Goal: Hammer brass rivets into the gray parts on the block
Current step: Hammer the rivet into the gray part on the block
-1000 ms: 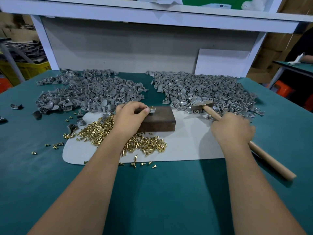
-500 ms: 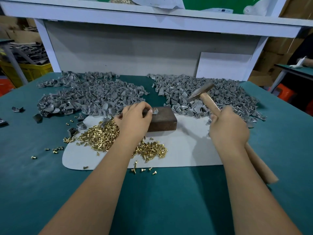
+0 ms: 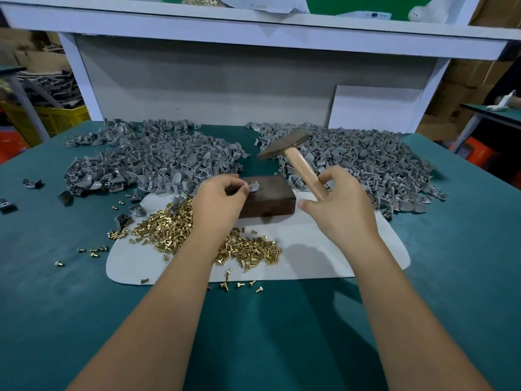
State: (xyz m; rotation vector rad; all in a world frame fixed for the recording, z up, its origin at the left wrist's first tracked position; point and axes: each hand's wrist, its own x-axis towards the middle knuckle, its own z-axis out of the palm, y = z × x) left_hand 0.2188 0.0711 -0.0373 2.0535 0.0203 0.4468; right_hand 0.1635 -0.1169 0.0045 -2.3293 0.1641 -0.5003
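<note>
Hammer (image 3: 284,145) raised at frame centre, its handle clamped in the right hand (image 3: 339,206), while left hand (image 3: 218,200) fingers seemingly pinch a gray part (image 3: 253,187) with rivet on the block (image 3: 267,197) below.

Even, fairly bright overhead light falls on the green table (image 3: 84,320), without glare. Soft shadows of both arms lie on the white mat (image 3: 310,255), just right of each arm. Focus is sharp around the mat; the shelf (image 3: 253,26) beyond it bows from wide-angle distortion, and the far corners are dimmer.
</note>
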